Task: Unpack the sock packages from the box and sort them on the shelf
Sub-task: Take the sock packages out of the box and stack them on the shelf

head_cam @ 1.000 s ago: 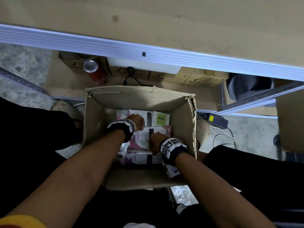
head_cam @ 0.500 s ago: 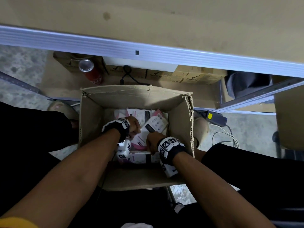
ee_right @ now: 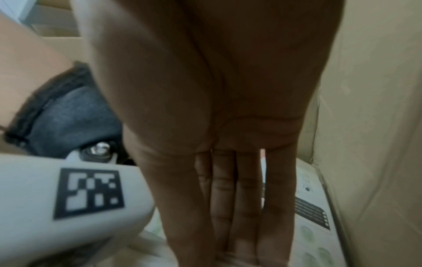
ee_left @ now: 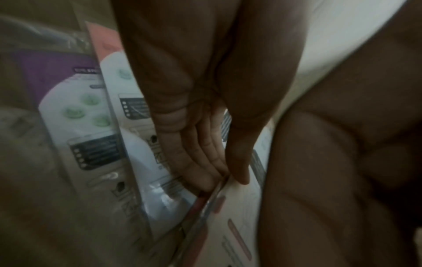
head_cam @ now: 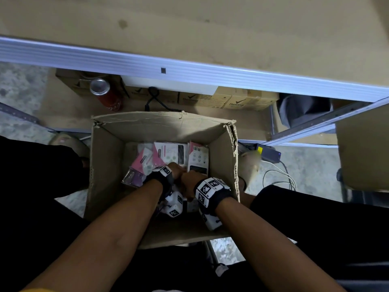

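An open cardboard box (head_cam: 105, 165) stands on the floor between my legs, with several sock packages (head_cam: 170, 152) inside. A pink-and-white package (head_cam: 145, 163) and a purple one (head_cam: 133, 179) lean at the left, and a white one (head_cam: 199, 159) sits at the back right. Both hands are down in the box, side by side. My left hand (head_cam: 175, 168) pinches the edge of a sock package (ee_left: 237, 207) between thumb and fingers (ee_left: 196, 171). My right hand (head_cam: 190, 182) reaches down with straight fingers (ee_right: 237, 207) among the packages, next to the box wall (ee_right: 376, 126).
A shelf (head_cam: 189, 28) with a metal front edge (head_cam: 189, 72) runs across above the box. Beneath it stand a red can (head_cam: 105, 95), brown cartons (head_cam: 235, 102) and a black cable (head_cam: 155, 100). A power adapter (head_cam: 269, 153) with white wires lies on the floor at the right.
Both hands have come together in the middle of the box. The packages have shifted: pink and purple ones now lean left, and the white one that tipped up is now at the back right.
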